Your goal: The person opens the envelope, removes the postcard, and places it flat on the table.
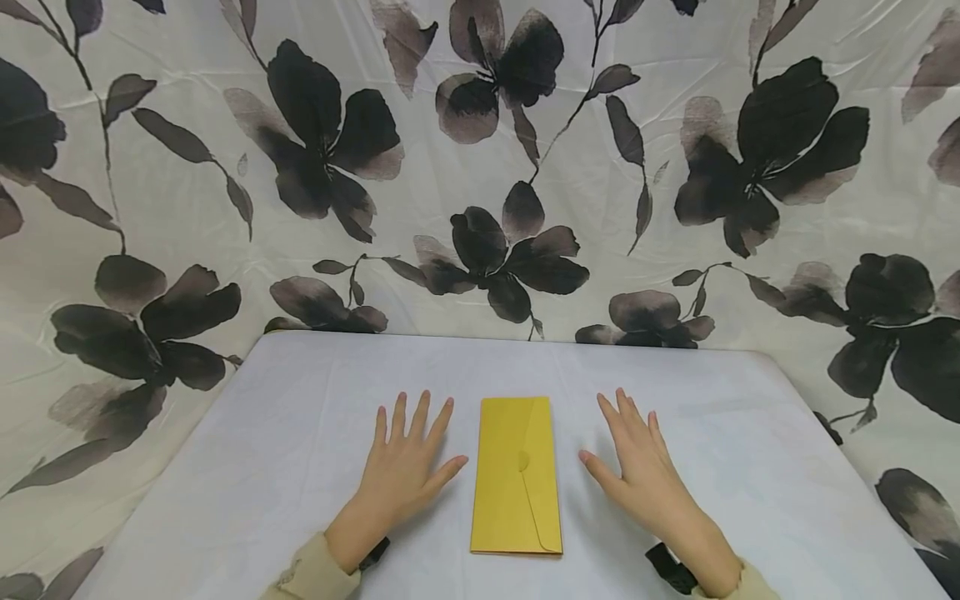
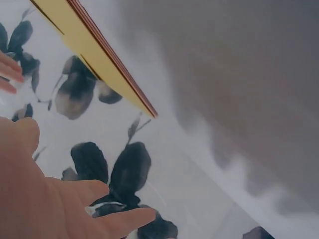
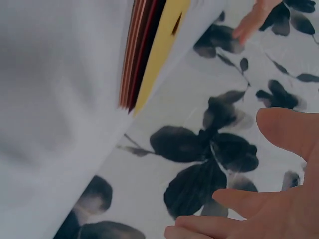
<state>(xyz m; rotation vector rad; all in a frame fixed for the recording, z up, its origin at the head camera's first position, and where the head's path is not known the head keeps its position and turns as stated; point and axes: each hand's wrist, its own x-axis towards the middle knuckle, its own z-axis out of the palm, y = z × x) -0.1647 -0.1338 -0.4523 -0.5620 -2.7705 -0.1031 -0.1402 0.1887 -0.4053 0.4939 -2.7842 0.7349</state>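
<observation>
A yellow envelope point(image 1: 513, 483) with a flap and a small round tab lies upright-lengthwise on the white table between two hands. The left hand point(image 1: 408, 467), fingers spread, is to its left without touching it. To its right the right hand point(image 1: 645, 475) is held palm down with fingers extended, also apart from it. In the left wrist view the envelope's edge point(image 2: 107, 55) shows reddish-brown layers, with the left hand point(image 2: 55, 199) below. The right wrist view shows similar layers beside the yellow envelope point(image 3: 162, 50), and the right hand point(image 3: 269, 199) at lower right.
The white-covered table point(image 1: 360, 367) reaches back to a pale cloth point(image 1: 420, 167) with dark flowers. Dark bands sit at both wrists, beside light beige sleeves point(image 1: 318, 571).
</observation>
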